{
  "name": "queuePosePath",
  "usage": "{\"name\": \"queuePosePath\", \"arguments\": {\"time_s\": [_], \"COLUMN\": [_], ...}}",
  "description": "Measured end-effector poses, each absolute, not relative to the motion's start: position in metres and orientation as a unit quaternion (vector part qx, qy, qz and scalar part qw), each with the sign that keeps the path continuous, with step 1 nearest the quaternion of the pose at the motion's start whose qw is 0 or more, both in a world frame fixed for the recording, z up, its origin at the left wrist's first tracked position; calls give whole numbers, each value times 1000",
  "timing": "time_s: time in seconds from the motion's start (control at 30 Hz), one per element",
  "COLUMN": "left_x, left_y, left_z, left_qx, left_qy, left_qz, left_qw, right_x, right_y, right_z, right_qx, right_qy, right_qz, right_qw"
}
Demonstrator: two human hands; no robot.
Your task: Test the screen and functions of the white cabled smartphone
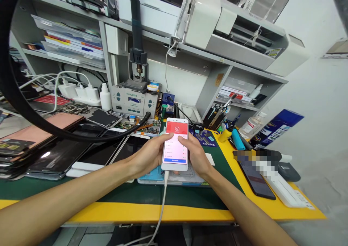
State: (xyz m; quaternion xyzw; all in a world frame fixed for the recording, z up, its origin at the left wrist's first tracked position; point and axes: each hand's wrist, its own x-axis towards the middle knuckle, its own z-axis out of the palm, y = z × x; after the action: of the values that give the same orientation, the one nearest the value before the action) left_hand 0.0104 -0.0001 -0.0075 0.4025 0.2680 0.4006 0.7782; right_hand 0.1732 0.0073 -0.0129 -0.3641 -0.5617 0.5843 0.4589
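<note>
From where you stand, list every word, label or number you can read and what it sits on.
None can be read for certain.
White phone screen, held by left hand and right hand: text too small.
Rework station panel: blurred.
Blue box: print unreadable.
Printer sticker: too small.

Head view, looking down, close over workbench point(190, 213)

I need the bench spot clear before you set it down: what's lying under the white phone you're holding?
Under the white phone lies a clear tray on the green mat; its contents are hidden by the phone, left hand and right hand.
</note>
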Motion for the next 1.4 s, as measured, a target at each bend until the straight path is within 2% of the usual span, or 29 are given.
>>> {"name": "queuePosePath", "arguments": {"time_s": [1.4], "left_x": [12], "left_y": [-4], "left_z": [-3], "left_qx": [413], "left_qy": [279], "left_qz": [407], "left_qw": [766], "right_x": [174], "right_y": [7], "right_z": [-14], "right_qx": [-363], "right_qy": [-565], "right_qz": [579], "right_qw": [462]}}
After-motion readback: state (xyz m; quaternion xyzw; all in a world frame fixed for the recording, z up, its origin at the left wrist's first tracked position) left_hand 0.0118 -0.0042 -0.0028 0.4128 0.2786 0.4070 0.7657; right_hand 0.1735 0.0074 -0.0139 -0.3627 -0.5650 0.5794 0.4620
